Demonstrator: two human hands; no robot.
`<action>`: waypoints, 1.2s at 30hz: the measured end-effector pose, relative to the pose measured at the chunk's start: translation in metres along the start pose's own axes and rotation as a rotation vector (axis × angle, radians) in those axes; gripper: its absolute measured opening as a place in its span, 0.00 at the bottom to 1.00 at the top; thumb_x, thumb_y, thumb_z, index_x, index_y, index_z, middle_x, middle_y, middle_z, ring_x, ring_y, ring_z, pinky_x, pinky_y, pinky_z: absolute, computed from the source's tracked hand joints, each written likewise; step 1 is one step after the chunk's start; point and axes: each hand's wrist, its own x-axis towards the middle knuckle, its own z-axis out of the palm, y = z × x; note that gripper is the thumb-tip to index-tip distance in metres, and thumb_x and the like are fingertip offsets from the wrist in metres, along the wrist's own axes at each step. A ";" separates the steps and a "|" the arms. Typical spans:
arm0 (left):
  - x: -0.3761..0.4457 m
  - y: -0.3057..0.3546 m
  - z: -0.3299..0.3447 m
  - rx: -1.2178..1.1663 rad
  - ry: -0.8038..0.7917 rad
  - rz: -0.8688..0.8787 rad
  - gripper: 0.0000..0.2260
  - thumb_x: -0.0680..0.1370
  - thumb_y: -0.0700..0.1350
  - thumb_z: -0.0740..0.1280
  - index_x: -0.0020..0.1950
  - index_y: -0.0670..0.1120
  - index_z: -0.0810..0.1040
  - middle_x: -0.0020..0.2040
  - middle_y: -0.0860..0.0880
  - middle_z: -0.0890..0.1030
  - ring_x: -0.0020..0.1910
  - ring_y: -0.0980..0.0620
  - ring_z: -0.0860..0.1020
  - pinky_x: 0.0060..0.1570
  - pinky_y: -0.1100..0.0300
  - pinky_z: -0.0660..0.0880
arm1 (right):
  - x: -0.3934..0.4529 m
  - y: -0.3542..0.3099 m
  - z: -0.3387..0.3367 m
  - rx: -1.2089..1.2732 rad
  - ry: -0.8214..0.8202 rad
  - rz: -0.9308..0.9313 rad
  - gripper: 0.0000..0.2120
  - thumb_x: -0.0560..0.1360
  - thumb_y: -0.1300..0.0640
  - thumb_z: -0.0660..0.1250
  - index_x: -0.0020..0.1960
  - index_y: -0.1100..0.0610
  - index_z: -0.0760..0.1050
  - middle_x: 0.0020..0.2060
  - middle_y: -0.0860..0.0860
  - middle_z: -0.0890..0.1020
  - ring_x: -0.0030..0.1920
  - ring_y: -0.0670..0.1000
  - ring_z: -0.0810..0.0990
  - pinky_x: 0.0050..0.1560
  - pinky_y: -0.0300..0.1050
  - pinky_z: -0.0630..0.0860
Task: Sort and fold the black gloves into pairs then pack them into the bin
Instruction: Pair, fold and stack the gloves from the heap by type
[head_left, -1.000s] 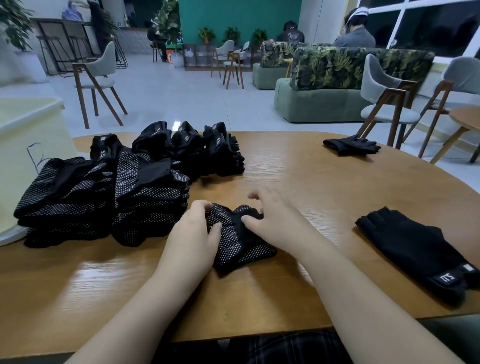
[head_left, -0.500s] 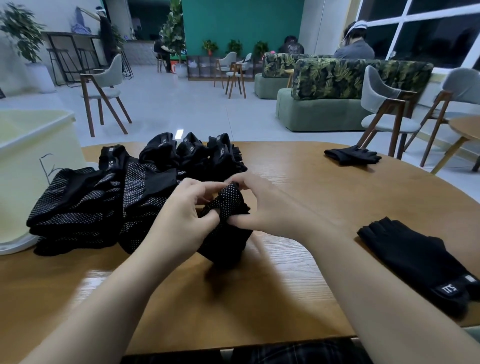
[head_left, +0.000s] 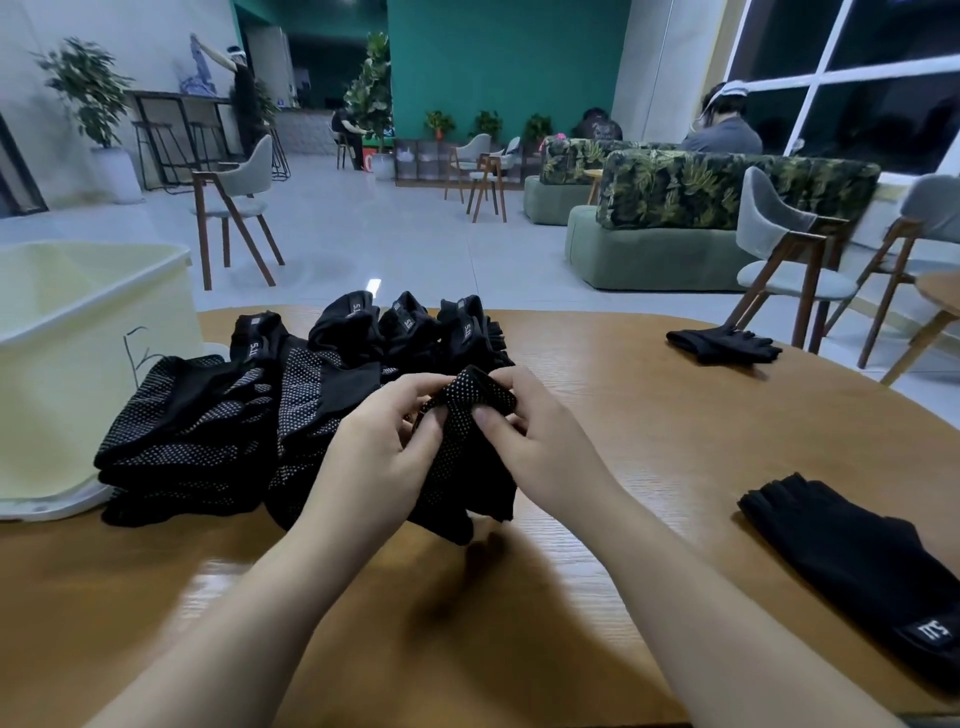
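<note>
Both hands hold one black dotted glove pair (head_left: 467, 457) just above the wooden table (head_left: 623, 415). My left hand (head_left: 384, 447) pinches its upper left edge and my right hand (head_left: 530, 447) pinches its top right, with the lower end hanging down. Stacks of folded dotted gloves (head_left: 208, 441) lie to the left, and rolled glove pairs (head_left: 405, 327) stand behind them. The pale yellow bin (head_left: 78, 332) stands at the far left. A loose black glove (head_left: 857, 561) lies at the right, another loose glove (head_left: 722, 343) at the far right edge.
Grey chairs (head_left: 779, 260) stand beyond the table's far right edge, and another chair (head_left: 234, 208) beyond the left. Green sofas and several seated people fill the room behind. Bare tabletop lies between my hands and the right-hand glove.
The glove pair lay on the table under both hands a second ago. Both hands have since lifted it and hold it by its top, hanging.
</note>
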 end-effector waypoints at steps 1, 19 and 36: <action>0.003 0.001 0.000 -0.017 0.026 -0.006 0.12 0.79 0.42 0.64 0.53 0.61 0.77 0.45 0.59 0.80 0.39 0.57 0.79 0.41 0.54 0.79 | 0.002 -0.002 0.003 0.006 0.034 -0.004 0.08 0.79 0.56 0.63 0.47 0.42 0.71 0.37 0.38 0.78 0.38 0.40 0.76 0.40 0.35 0.71; 0.059 -0.022 -0.078 0.179 0.168 -0.185 0.12 0.78 0.45 0.64 0.61 0.51 0.74 0.50 0.52 0.79 0.49 0.52 0.77 0.42 0.68 0.69 | 0.136 -0.062 0.064 -0.345 -0.215 0.028 0.10 0.78 0.49 0.63 0.52 0.54 0.77 0.38 0.46 0.77 0.45 0.51 0.77 0.42 0.43 0.70; 0.034 -0.043 -0.062 0.788 -0.248 -0.022 0.26 0.80 0.61 0.48 0.75 0.52 0.62 0.73 0.54 0.65 0.73 0.56 0.59 0.69 0.61 0.57 | 0.116 -0.026 0.068 -0.389 0.019 0.037 0.15 0.79 0.54 0.58 0.40 0.59 0.77 0.35 0.52 0.81 0.40 0.53 0.77 0.43 0.49 0.75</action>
